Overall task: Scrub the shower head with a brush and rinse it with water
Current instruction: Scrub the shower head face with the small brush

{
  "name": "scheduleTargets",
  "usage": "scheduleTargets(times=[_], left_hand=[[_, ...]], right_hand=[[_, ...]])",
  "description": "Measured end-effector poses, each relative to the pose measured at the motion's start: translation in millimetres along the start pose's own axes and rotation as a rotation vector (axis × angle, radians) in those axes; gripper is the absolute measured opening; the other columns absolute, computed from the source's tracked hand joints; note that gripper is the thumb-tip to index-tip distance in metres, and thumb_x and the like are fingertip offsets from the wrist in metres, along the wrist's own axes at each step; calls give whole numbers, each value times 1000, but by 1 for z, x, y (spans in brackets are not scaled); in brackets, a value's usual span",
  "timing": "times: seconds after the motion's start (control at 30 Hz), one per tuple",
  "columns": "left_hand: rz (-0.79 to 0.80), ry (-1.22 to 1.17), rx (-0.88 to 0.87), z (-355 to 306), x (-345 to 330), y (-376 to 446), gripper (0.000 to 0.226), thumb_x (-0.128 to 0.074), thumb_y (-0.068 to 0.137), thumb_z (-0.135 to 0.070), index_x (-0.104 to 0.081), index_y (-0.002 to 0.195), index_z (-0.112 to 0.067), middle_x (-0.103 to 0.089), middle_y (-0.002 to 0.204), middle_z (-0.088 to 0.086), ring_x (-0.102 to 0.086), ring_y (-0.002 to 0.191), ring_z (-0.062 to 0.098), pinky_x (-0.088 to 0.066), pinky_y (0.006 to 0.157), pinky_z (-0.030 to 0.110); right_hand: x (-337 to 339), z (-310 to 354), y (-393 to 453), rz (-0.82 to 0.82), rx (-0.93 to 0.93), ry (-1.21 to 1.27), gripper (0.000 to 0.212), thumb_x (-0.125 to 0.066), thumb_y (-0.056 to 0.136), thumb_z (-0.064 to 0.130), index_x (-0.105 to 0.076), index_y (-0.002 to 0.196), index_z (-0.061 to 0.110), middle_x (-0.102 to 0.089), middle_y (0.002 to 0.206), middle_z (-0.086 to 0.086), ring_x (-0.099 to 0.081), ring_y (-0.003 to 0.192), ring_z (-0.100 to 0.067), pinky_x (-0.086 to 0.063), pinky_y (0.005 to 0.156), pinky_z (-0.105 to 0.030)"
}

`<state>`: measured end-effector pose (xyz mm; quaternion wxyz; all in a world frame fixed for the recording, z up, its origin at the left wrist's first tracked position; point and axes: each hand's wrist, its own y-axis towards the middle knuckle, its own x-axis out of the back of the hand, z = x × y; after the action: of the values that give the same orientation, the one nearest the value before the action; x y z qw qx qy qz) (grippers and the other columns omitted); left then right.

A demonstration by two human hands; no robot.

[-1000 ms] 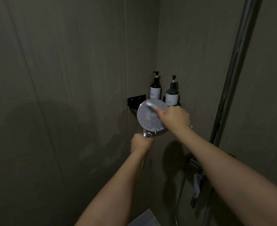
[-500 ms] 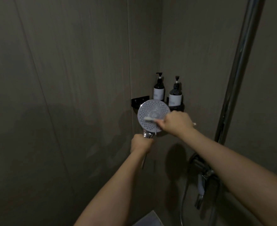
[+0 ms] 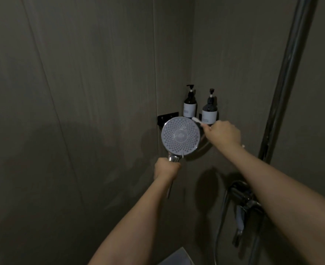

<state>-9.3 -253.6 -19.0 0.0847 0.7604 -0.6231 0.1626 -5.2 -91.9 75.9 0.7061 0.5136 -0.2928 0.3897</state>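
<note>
My left hand (image 3: 166,168) is wrapped round the chrome handle of the shower head (image 3: 180,135), holding it upright with its round, dotted face turned toward me. My right hand (image 3: 222,132) pinches a small white brush (image 3: 197,120), whose bristle end sits at about one o'clock on the rim of the face. Behind, two dark pump bottles (image 3: 190,106) stand side by side on a black corner shelf (image 3: 167,117), and a chrome riser pipe (image 3: 284,77) runs up at three o'clock.

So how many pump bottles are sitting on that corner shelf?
2. The left pump bottle stands in the corner; the right pump bottle stands beside it, its base behind the brush. The shower head may hide more.
</note>
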Motion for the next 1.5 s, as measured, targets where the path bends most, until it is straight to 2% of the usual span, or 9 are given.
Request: scheduleTargets(times=[0.17,0.33,0.57,0.7,0.9,1.03,1.23,1.4,1.5], left_hand=[[-8,24,-11,-1,-2,1,33,-67,65,-20,-69,93,-3,-71,96,18,-69,88,30,-52,67,31],[15,69,-9,-4,-5,0,41,-65,59,-25,-68,94,-5,-71,97,16,-69,87,31,-57,76,38],[-12,54,-21,-7,-4,2,39,-66,60,-25,-69,93,-4,-71,96,18,-69,88,32,-57,75,37],[-15,54,-21,-4,0,-1,34,-65,66,-21,-69,96,-5,-70,99,15,-68,90,30,-53,73,31],[-8,58,-32,-4,1,-2,31,-66,66,-21,-69,93,-5,-71,97,16,-68,88,29,-51,69,30],[-6,87,-19,-3,3,-4,36,-64,62,-23,-69,93,-6,-71,97,15,-69,89,29,-54,75,33],[-16,46,-27,1,6,-3,34,-64,59,-21,-68,87,-3,-71,94,19,-70,86,31,-56,72,36],[-67,31,-37,-1,19,-2,30,-63,64,-20,-69,89,-3,-72,93,19,-70,84,32,-56,71,36],[-76,39,-47,-3,20,-3,33,-63,64,-21,-70,91,-4,-71,95,18,-69,87,32,-56,75,37]], right_hand=[[-18,17,-19,90,425,-284,62,-28,92,63,-46,52,17,-41,50,2,-46,50,-16,-36,49,-23],[-7,0,-5,22,8,-65,58,-38,94,54,-47,56,11,-45,55,-2,-54,59,-23,-28,45,-22],[-25,13,-23,59,347,-257,63,-30,91,63,-62,66,15,-53,63,-3,-51,57,-20,-39,53,-25],[-4,-9,-5,3,-74,14,55,-36,94,53,-55,67,10,-63,77,-12,-47,55,-20,-37,52,-25],[-19,7,-22,102,331,-226,55,-33,94,54,-57,63,15,-51,62,-2,-51,56,-19,-41,55,-27],[-9,-7,-12,55,-49,10,54,-37,95,49,-50,61,9,-53,68,-9,-49,59,-23,-34,51,-26],[-24,16,-37,84,405,-244,53,-30,95,54,-56,67,17,-46,57,1,-47,52,-15,-31,47,-22],[-10,-22,-17,-10,-49,-73,54,-36,96,48,-65,76,7,-64,76,-11,-60,69,-26,-42,59,-29],[-9,-12,-24,16,165,-94,49,-36,97,45,-64,72,14,-58,63,-4,-56,58,-21,-44,55,-28]])
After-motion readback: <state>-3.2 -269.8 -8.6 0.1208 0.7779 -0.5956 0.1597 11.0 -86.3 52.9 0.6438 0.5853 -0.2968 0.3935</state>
